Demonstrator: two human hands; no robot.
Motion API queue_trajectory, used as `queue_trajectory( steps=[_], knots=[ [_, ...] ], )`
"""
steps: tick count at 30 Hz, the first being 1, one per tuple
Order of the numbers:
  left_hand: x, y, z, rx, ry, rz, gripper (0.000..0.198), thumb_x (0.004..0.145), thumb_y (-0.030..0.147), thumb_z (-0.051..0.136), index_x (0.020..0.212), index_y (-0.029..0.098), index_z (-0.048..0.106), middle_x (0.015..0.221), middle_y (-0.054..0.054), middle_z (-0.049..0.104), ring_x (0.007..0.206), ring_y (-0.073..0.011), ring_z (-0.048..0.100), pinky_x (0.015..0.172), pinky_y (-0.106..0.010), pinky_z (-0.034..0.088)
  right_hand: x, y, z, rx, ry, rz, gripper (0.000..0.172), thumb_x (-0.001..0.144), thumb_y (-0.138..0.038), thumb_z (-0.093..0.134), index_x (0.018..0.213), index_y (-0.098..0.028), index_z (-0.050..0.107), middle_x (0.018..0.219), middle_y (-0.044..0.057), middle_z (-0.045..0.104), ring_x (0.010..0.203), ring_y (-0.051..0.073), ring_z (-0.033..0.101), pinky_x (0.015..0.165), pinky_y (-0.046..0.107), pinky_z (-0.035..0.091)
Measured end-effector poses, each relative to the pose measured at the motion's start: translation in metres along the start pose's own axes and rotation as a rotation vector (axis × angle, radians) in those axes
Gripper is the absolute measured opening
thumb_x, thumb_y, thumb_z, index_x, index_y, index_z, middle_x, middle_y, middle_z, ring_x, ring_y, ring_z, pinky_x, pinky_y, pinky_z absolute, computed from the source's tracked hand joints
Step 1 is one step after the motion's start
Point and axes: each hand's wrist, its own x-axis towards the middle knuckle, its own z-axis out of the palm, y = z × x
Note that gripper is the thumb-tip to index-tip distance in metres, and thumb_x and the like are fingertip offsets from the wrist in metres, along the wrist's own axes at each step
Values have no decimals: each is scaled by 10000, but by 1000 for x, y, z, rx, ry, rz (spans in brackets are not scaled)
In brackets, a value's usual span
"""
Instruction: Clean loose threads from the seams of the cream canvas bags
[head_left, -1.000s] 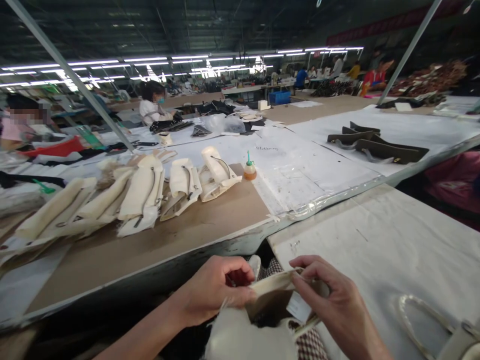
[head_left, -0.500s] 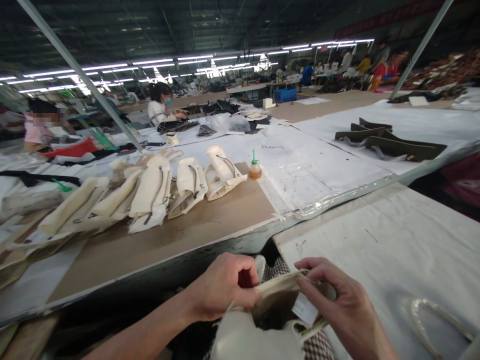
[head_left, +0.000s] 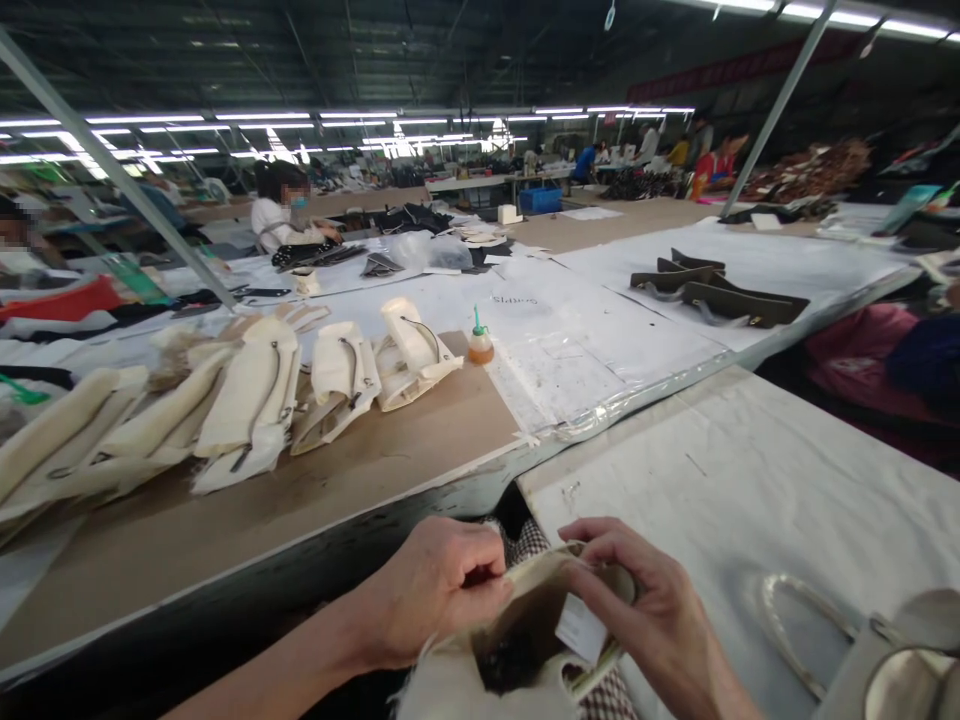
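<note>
A cream fabric bag is at the bottom centre, its dark opening facing up, with a small white label inside. My left hand pinches the left part of the bag's rim between thumb and curled fingers. On the right, my right hand grips the far right rim, thumb and fingers on either side of the edge. The bag hangs over checked cloth at the table's edge.
Several cream pieces lie on brown board at the left. Beside them stands a green-tipped bottle. Dark olive pieces rest on the white table. A beige bag lies at the lower right. People work in the background.
The view has turned right, bringing the beige bag at the lower right into view. Both hands keep their hold, and the bag's opening shows wider.
</note>
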Motion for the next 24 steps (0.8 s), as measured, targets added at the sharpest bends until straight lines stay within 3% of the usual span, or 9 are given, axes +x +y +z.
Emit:
queue_trajectory(
  steps=[5, 11, 19, 24],
  knots=[
    [-2, 2, 1, 48, -5, -11, 243, 875, 207, 550, 647, 165, 478, 621, 42, 464, 569, -96, 398, 546, -241, 244, -5, -1, 3, 47, 45, -26, 200, 884, -327, 630, 728, -208, 665, 1050, 69, 709, 916, 202, 686, 807, 263, 556],
    [-5, -1, 6, 57, 30, -12, 261, 869, 204, 558, 634, 167, 451, 597, 55, 423, 553, -88, 367, 533, -239, 233, -8, -5, 9, 68, 172, 66, 300, 831, -383, 678, 607, -208, 584, 986, 72, 733, 854, 221, 706, 761, 289, 575],
    [-6, 2, 7, 42, 43, 5, 242, 859, 186, 571, 639, 162, 474, 619, 50, 469, 568, -84, 411, 541, -224, 251, -6, -10, 9, 88, 126, 191, 310, 826, -421, 667, 621, -201, 591, 955, 62, 736, 841, 204, 696, 716, 252, 556],
    [-7, 4, 8, 46, 34, 25, 229, 864, 195, 574, 650, 161, 502, 624, 45, 483, 563, -86, 419, 544, -221, 261, -6, -9, 9, 83, 162, 197, 328, 802, -438, 696, 602, -196, 602, 899, 57, 745, 773, 198, 700, 664, 238, 562]
  ],
)
